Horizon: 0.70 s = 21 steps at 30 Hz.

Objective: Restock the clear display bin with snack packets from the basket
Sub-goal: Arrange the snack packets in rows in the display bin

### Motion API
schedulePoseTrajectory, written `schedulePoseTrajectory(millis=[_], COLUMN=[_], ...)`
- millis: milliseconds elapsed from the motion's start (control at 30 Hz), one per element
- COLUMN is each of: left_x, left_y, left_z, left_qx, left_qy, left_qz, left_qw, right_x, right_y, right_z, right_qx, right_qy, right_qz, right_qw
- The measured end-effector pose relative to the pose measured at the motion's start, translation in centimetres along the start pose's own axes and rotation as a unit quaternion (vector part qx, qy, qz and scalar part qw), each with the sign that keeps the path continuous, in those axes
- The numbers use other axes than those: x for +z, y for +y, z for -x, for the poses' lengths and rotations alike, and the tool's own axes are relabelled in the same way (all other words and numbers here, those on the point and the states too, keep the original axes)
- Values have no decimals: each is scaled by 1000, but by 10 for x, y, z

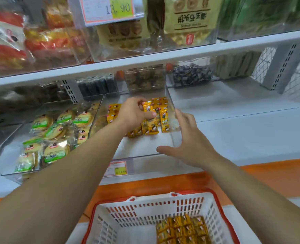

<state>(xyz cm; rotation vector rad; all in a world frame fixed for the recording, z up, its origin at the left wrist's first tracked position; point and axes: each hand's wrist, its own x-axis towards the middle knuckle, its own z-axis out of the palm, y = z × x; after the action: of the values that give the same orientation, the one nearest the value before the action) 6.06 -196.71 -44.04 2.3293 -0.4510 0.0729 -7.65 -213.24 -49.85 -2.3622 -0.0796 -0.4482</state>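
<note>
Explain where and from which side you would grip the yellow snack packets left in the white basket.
Come straight down from above: the slotted walls of the basket close off every side. The yellow snack packets appear to lie flat, packed together in the right part, so pinch a few across their long edges.

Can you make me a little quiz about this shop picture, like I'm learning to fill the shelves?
1. True or false: the left hand grips a yellow snack packet inside the clear plastic display bin.
2. The right hand is: A) holding a packet, B) open at the bin's right wall, C) down in the basket.
3. Fill in: the spare yellow packets wait in the white slotted plastic basket with the ____ rim.
Key: 1 true; 2 B; 3 red.
</note>
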Motion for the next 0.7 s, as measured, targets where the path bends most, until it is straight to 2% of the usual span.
schedulePoseTrajectory(millis=[167, 300, 400, 567, 700], left_x=[11, 12, 16, 19, 21], left_y=[-8, -3, 1, -2, 2], left_z=[-24, -36, -44, -53, -54], left_qx=[37, 93, 106, 125, 118], left_qy=[-66, -118, -147, -162, -169], left_qz=[-66, -130, -166, -250, -273], left_qw=[995, 980, 969, 946, 940], right_x=[1, -1, -2, -2, -3], right_y=[4, 5, 5, 5, 4], right_z=[2, 0, -1, -3, -2], right_qx=[-1, -4, -6, -2, 2], right_qy=[-13, -16, -18, -24, -26], right_qz=[12, 26, 33, 32, 33], right_qw=[1000, 1000, 999, 999, 999])
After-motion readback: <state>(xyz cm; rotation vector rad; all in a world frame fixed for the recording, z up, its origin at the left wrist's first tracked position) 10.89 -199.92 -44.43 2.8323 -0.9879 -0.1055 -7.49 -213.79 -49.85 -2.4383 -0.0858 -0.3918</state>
